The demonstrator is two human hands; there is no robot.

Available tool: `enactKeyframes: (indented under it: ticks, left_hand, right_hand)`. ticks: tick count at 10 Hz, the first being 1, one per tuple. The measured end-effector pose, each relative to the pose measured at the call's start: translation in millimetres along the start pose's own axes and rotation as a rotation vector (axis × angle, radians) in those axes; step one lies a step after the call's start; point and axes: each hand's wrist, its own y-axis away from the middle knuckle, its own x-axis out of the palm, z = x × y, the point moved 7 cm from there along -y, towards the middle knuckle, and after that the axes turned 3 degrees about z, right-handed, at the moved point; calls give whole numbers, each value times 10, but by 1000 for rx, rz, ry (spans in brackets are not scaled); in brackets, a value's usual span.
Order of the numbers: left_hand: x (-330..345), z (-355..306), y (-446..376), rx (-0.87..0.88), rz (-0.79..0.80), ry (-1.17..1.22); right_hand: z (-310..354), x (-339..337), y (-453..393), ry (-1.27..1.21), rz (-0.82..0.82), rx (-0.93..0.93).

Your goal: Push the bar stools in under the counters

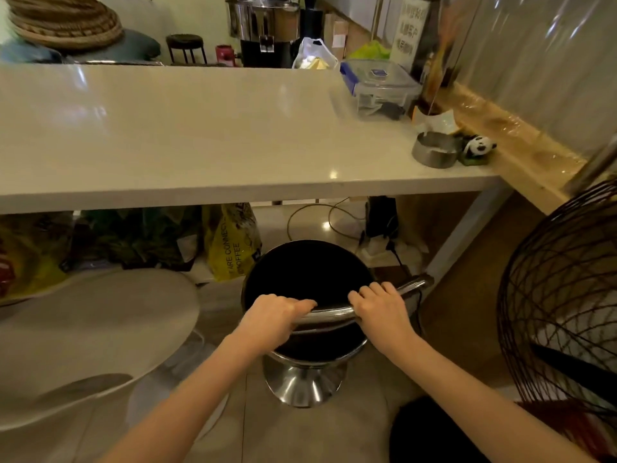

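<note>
Both hands on black bar stool (pixel 305 279): left hand (pixel 272 315) and right hand (pixel 380 307) curled tight round chrome backrest rail (pixel 329 312), one at each end of its near curve. Stool upright on floor, chrome base (pixel 305 382) just short of white surface (pixel 200 138) edge, seat front near the overhang but not yet under; white stool (pixel 93 329) well out to left. Best pushed level and straight ahead with equal pressure from both grips, steering clear of yellow bag (pixel 230 242) and cables (pixel 334 218) beneath; long axis vertical, rail lying crosswise, open seat side facing surface.
</note>
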Motion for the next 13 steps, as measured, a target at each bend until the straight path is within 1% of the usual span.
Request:
enactKeyframes:
  ticks: [2, 3, 4, 5, 6, 8, 9, 10, 11, 12, 13]
  left_hand:
    - [-45, 293, 83, 18, 5, 9]
    - [-54, 399, 104, -17, 23, -8]
    - [-54, 445, 110, -26, 12, -16]
    - [-69, 449, 105, -51, 7, -35]
    - [-52, 424, 109, -63, 4, -27]
    - [5, 337, 87, -115, 11, -38]
    - [20, 287, 82, -114, 37, -37]
    - [-56, 216, 64, -72, 98, 36]
    - [-320, 174, 37, -113, 116, 207]
    - [-992, 189, -23, -131, -169, 300]
    - [-1815, 305, -97, -132, -448, 442]
  right_hand:
    - [307, -23, -65, 1, 60, -3]
    - [400, -52, -99, -12, 85, -26]
    - [423, -23, -150, -29, 133, -90]
    - [365, -69, -149, -64, 206, -145]
    - [249, -66, -129, -133, 269, -149]
    - [137, -29, -109, -123, 290, -189]
    - [87, 4, -116, -116, 343, -198]
    - [12, -47, -132, -389, 505, -134]
    - [-119, -400, -210, -813, 519, -11]
    - [-333, -1145, -411, -1027, 161, 40]
    - [-567, -2226, -440, -1127, -260, 4]
